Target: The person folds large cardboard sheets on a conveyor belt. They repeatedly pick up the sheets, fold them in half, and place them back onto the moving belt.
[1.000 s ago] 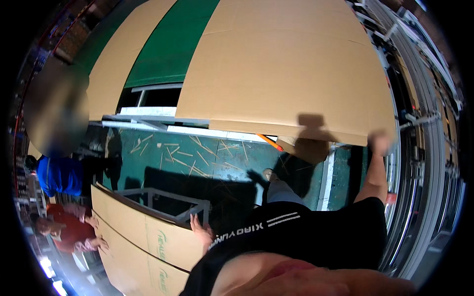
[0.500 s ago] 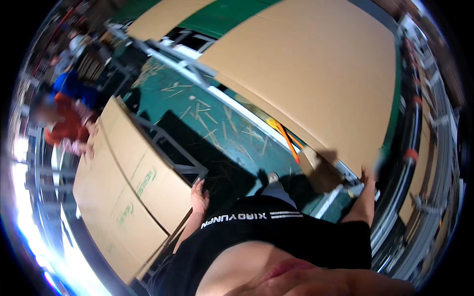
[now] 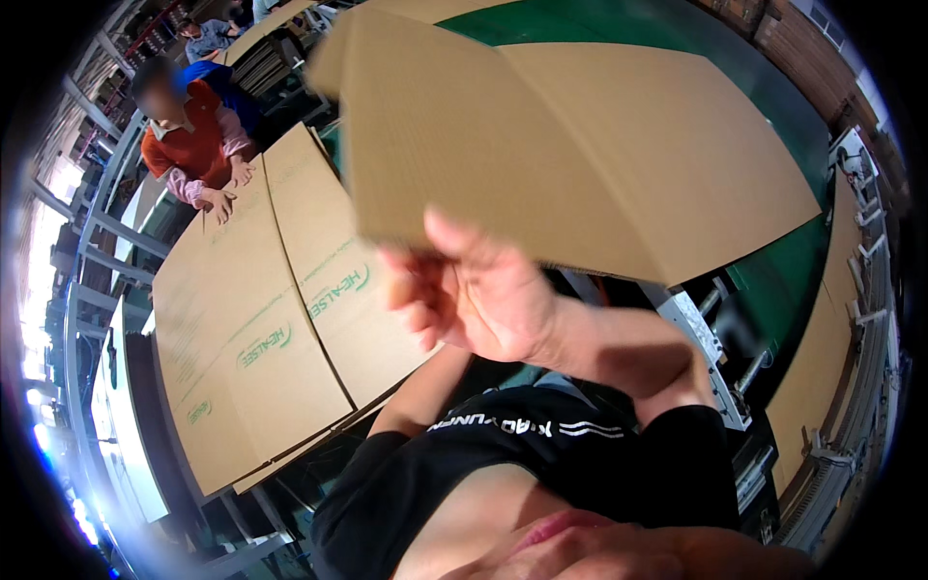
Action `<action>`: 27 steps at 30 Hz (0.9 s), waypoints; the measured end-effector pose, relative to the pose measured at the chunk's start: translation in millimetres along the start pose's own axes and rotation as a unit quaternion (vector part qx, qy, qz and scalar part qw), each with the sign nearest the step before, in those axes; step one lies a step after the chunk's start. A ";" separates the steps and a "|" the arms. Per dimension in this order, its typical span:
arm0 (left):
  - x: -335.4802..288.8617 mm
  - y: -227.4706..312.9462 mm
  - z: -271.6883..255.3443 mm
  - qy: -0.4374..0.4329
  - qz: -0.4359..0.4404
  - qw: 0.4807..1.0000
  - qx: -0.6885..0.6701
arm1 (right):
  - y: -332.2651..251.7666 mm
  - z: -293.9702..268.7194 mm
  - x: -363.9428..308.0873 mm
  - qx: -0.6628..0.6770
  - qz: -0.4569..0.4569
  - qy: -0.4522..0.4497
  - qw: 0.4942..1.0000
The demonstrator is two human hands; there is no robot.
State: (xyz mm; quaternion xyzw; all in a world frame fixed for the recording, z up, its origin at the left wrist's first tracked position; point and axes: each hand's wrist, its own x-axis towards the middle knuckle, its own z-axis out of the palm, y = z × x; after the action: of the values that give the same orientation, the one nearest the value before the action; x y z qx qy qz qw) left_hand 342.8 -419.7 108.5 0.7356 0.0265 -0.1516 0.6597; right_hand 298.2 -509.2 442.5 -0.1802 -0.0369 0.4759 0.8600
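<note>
- Head view: to your left lie flat, printed cardboard panels (image 3: 222, 290), two side by side with a dark gap between them; a co-worker (image 3: 188, 140) rests both hands on their far end.
- Your left forearm (image 3: 425, 387) runs up behind your right wrist; your left hand is hidden there, so its grip cannot be told.
- Your right hand (image 3: 474, 285) is slightly blurred, palm toward your head, fingers half curled; whether they pinch anything you cannot tell from here.
- The large plain cardboard sheet (image 3: 483, 145) is bent along a crease: its left part slants up, the rest spreads right over a green surface (image 3: 580, 24).
- That sheet's near edge passes right at your right hand, your thumb overlapping it, and the hand covers part of the edge.
</note>
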 end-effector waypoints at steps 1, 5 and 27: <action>9.2 7.4 7.0 -0.009 -0.045 0.997 -0.062 | -20.1 23.3 4.2 -0.134 -0.136 -0.197 0.962; 82.1 -20.0 66.1 -0.103 -0.165 0.886 -0.421 | -127.3 61.9 -51.4 -0.066 -0.294 -0.337 0.892; 40.1 81.9 -82.6 0.265 -0.007 0.944 -0.195 | -257.2 -499.2 -83.8 0.066 -0.398 0.403 0.822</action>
State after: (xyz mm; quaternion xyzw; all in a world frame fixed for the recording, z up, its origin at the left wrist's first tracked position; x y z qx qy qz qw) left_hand 416.1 -355.9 183.9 0.6060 0.2348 0.0524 0.7582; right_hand 577.0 -840.2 75.0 -0.2683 0.2756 -0.0209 0.9228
